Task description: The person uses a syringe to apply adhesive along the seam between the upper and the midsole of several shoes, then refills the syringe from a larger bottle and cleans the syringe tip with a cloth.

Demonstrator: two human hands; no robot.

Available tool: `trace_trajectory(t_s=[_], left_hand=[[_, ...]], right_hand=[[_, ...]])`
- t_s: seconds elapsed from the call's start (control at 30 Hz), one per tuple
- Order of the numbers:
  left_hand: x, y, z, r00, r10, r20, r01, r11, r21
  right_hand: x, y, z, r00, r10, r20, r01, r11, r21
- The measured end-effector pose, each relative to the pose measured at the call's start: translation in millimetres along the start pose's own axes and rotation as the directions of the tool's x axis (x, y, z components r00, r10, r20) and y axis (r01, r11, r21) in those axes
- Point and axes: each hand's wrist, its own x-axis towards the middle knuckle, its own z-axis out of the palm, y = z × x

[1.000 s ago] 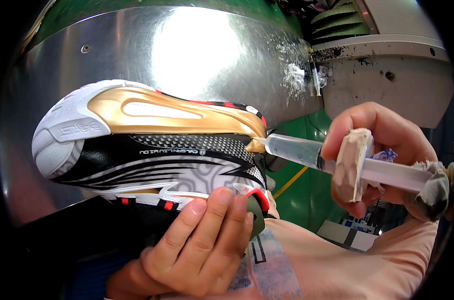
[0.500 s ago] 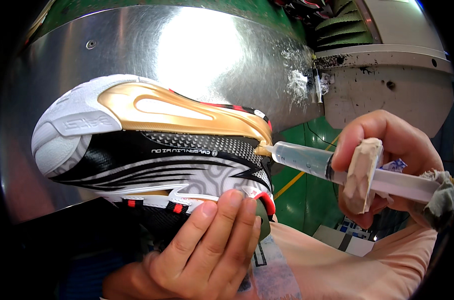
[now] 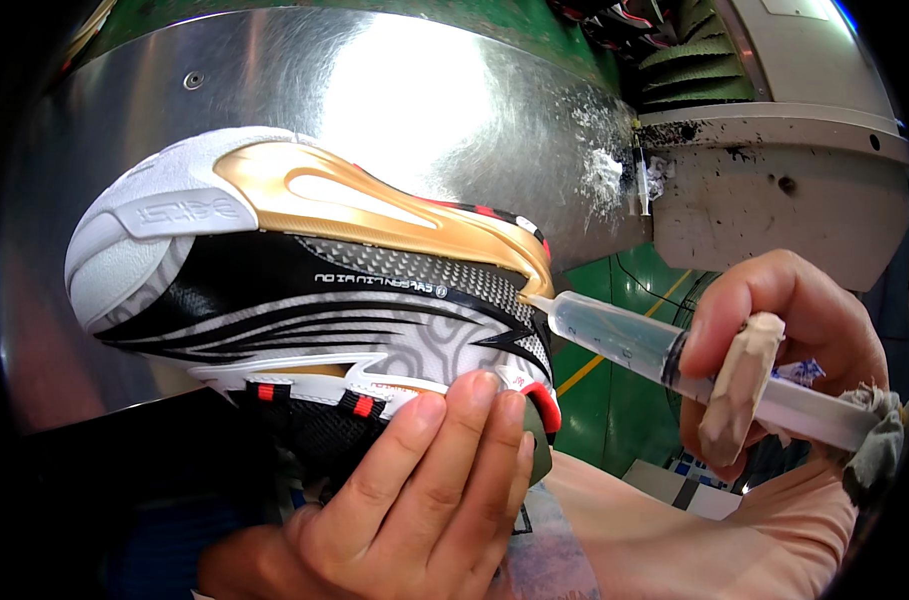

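Note:
A sneaker point(image 3: 254, 270) lies on its side, toe to the left, with a black, white and grey upper and a gold and white sole. My left hand point(image 3: 414, 490) grips it at the collar, fingers pressed flat over the edge; the thumb is hidden. At the heel end, my right hand point(image 3: 799, 320) is closed around a clear syringe point(image 3: 609, 332) holding pale liquid. A chunky beige piece point(image 3: 739, 390) is fixed across the syringe, and grey cloth point(image 3: 874, 440) wraps its plunger end. The syringe's nozzle meets the seam between gold sole and upper.
Beneath and behind the sneaker is a shiny metal table point(image 3: 234, 115). White residue point(image 3: 602, 172) and another thin syringe point(image 3: 642, 185) are at its right edge. A stained grey panel point(image 3: 764, 215) and green ridged sheets point(image 3: 696, 62) stand at the upper right.
The sneaker has turned slightly, its sole edge shifting up in the view. My right hand and the syringe's rear end have dropped a little, so the syringe slopes more; its nozzle stays at the heel seam.

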Motion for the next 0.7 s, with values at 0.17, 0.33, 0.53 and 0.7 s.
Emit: trace_trajectory(t_s=[0.17, 0.33, 0.53, 0.7], left_hand=[[8, 0, 1, 0.991, 0.037, 0.132, -0.048, 0.995, 0.084], [31, 14, 12, 0.989, -0.012, 0.149, -0.004, 0.994, 0.110], [45, 25, 14, 0.986, -0.048, 0.161, 0.031, 0.994, 0.107], [45, 21, 13, 0.981, -0.045, 0.188, 0.019, 0.990, 0.140]], right_hand=[[3, 14, -1, 0.990, -0.088, -0.110, 0.089, 0.996, 0.007], [2, 37, -6, 0.935, -0.171, -0.311, 0.168, 0.985, -0.038], [-2, 64, -20, 0.925, -0.279, -0.257, 0.315, 0.943, 0.108], [31, 98, -39, 0.856, -0.508, 0.093, 0.401, 0.767, 0.501]])
